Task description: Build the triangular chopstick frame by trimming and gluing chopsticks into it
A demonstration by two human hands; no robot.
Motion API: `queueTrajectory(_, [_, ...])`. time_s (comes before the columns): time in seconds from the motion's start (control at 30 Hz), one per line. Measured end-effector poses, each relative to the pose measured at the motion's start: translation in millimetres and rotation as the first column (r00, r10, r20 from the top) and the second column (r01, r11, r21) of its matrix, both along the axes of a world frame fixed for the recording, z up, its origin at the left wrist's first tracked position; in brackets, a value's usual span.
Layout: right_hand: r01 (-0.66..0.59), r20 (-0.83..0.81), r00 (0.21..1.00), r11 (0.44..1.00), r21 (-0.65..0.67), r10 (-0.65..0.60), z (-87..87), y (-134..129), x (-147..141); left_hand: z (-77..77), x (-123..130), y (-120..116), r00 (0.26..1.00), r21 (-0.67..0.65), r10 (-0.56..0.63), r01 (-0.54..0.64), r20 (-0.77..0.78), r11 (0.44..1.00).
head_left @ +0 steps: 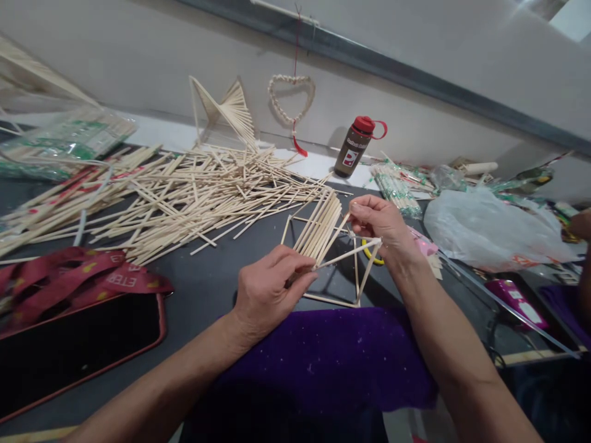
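Note:
A stick frame stands on the dark table, with a slanted row of pale wooden sticks across its left part. My left hand pinches the near lower end of this row between thumb and fingers. At the row's right side, my right hand pinches the upper end of a single stick, whose lower end reaches toward my left fingertips. Beneath the frame's near edge lies a purple cloth. Part of a yellow ring shows behind the frame.
Loose sticks cover the back left. A red-lidded bottle stands behind the frame, near a hanging heart ornament. At left are a phone and red strap; at right, a plastic bag and another person's hand.

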State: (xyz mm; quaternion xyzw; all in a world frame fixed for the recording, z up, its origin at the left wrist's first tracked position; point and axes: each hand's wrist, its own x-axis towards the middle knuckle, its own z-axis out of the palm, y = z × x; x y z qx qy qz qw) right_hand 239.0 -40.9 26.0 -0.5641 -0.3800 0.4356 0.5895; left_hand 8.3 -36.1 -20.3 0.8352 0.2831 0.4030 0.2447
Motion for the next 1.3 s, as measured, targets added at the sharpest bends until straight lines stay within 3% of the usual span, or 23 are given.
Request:
queueTrajectory(0.33, [-0.031, 0.075, 0.997, 0.999, -0.02, 0.033, -1.6, 0.3, 5.9, 0.8, 1.5, 0.1, 1.0, 0.028, -0.021, 0.021, 0.007, 0.999])
queueTrajectory(0.63, [-0.023, 0.267, 0.964, 0.999, 0.046, 0.01, -9.8, -5.6, 15.9, 2.6, 1.7, 1.0, 0.997, 0.274, -0.046, 0.064, -0.069, 0.96])
queueTrajectory(0.97, [-0.008, 0.503, 0.863, 0.995, 0.099, -0.043, -21.6, -0.1, 17.2, 6.6, 5.1, 2.1, 0.992, 0.53, 0.031, 0.037, -0.119, 0.847])
queueTrajectory(1.2, [-0.07, 0.659, 0.749, 0.982, 0.177, -0.065, -21.4, -1.5, 18.2, 8.9, 5.9, 2.8, 0.993, 0.581, 0.044, 0.028, -0.108, 0.814])
queueTrajectory(1.3, [-0.099, 0.66, 0.75, 0.979, 0.179, -0.044, -23.0, -0.4, 20.7, 9.4, 5.5, 3.0, 0.993, 0.589, 0.046, 0.024, -0.105, 0.808])
